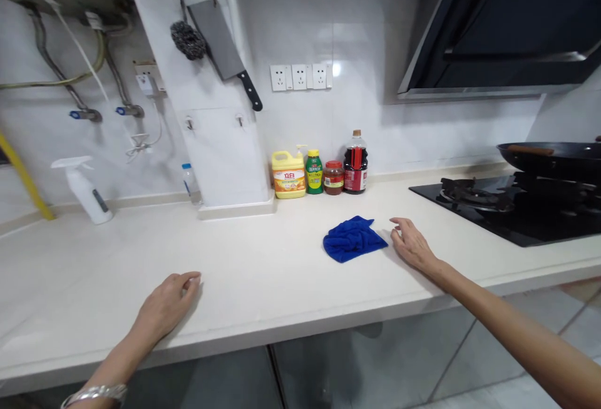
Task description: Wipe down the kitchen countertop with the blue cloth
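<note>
A crumpled blue cloth lies on the pale countertop, right of centre. My right hand rests on the counter just to the right of the cloth, fingers loosely spread and empty, fingertips a short gap from the cloth's edge. My left hand lies palm down near the counter's front edge at the left, fingers relaxed and slightly curled, holding nothing. A bracelet shows on my left wrist.
Against the back wall stand a yellow detergent jug, a green bottle, a red-lidded jar and a dark sauce bottle. A white spray bottle stands far left. A gas hob with a black wok is at right. A cleaver hangs on the wall.
</note>
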`<action>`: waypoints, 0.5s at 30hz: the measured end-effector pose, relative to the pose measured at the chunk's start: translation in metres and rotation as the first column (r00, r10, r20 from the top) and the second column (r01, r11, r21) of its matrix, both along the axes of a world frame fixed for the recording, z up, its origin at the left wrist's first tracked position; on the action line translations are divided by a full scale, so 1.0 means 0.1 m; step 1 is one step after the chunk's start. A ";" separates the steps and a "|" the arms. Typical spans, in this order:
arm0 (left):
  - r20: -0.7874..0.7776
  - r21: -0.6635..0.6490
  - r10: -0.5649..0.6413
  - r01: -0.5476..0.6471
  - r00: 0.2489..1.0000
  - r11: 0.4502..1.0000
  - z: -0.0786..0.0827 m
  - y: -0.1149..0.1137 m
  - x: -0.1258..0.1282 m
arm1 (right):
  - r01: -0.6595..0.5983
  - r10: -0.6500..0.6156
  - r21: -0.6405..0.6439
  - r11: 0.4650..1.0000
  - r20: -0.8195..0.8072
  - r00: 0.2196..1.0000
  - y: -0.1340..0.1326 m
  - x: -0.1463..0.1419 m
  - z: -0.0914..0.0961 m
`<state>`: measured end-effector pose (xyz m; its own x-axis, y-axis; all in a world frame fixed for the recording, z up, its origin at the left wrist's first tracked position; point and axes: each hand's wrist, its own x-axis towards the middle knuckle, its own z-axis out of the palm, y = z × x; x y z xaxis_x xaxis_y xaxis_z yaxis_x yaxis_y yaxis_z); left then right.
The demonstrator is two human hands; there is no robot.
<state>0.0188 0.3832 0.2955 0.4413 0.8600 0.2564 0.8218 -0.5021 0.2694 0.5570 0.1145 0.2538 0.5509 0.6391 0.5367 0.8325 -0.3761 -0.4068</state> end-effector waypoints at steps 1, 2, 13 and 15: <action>0.033 0.000 -0.004 0.004 0.999 1.000 -0.01 -0.04 -0.05 | -0.024 0.024 0.008 1.000 -0.042 0.999 0.10 -0.08 0.03; 0.066 -0.011 0.001 0.000 0.998 1.000 -0.01 -0.08 -0.08 | -0.059 0.057 -0.019 0.998 -0.081 0.995 0.20 -0.18 0.05; 0.150 -0.113 0.160 -0.143 0.976 0.983 -0.05 -0.39 -0.04 | 0.053 -0.074 -0.410 0.910 -0.036 0.997 0.90 -0.75 0.15; 0.132 -0.121 0.190 -0.174 0.973 0.977 -0.04 -0.41 -0.03 | 0.043 -0.070 -0.408 0.912 -0.050 0.996 0.92 -0.72 0.15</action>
